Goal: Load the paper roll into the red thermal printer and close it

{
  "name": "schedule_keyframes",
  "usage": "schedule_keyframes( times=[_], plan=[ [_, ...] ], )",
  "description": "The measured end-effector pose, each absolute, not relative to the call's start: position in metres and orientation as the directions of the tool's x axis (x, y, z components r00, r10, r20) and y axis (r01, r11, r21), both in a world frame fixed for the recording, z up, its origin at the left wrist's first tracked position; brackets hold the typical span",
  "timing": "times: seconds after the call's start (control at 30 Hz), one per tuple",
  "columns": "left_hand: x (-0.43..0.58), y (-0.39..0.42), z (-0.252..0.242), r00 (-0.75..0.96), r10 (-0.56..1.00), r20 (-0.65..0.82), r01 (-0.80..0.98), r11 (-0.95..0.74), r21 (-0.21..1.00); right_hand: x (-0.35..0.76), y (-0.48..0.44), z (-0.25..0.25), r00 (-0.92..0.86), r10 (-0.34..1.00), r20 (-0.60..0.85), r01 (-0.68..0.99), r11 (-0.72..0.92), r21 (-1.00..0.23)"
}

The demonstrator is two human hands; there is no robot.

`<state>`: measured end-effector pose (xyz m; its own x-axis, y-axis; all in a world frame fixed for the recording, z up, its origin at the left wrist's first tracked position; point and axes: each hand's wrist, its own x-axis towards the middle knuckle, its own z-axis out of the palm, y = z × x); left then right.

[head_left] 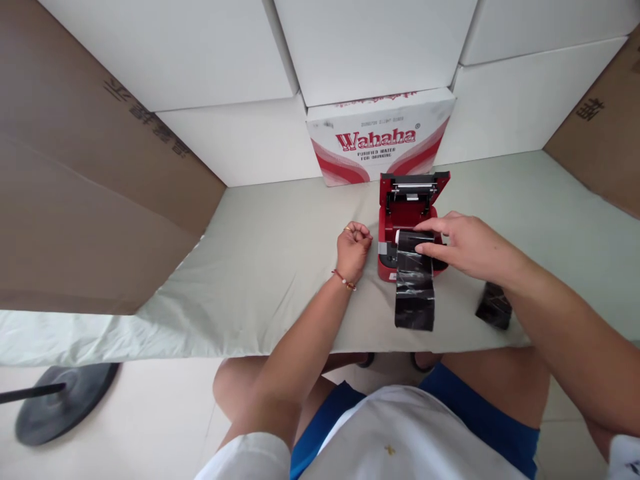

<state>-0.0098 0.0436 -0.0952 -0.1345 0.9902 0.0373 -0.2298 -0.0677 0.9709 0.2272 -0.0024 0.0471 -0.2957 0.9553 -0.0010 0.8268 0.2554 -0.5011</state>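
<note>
A small red printer (407, 210) stands on the pale table (260, 267) with its lid tipped open toward the back. A roll of black film (415, 240) sits in its bay, and a strip of the film (415, 297) hangs out over the front onto the table. My right hand (463, 247) rests on the roll, fingers pressed on its top. My left hand (354, 250) is a closed fist on the table just left of the printer, holding nothing visible.
A second black roll or piece (494, 305) lies by my right forearm near the table's front edge. A white Wahaha carton (380, 137) stands behind the printer among white boxes. Brown cardboard (75, 187) flanks the left. A black disc base (65, 400) sits on the floor.
</note>
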Motion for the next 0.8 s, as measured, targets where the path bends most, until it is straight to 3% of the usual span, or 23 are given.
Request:
schedule_keyframes(
  times=[0.2, 0.37, 0.8],
  plan=[
    [-0.009, 0.042, -0.092, -0.128, 0.991, 0.028, -0.229, -0.057, 0.972, 0.229, 0.007, 0.053, -0.386, 0.920, 0.075, 0.886, 0.392, -0.248],
    [-0.009, 0.041, -0.089, -0.132, 0.991, 0.014, -0.233, -0.045, 0.971, 0.204, 0.014, 0.063, -0.265, 0.963, -0.056, 0.964, 0.263, -0.038],
    [-0.005, 0.036, -0.079, -0.119, 0.992, -0.039, -0.230, 0.011, 0.973, 0.178, 0.030, 0.059, -0.178, 0.962, -0.209, 0.983, 0.181, -0.002]
  ],
)
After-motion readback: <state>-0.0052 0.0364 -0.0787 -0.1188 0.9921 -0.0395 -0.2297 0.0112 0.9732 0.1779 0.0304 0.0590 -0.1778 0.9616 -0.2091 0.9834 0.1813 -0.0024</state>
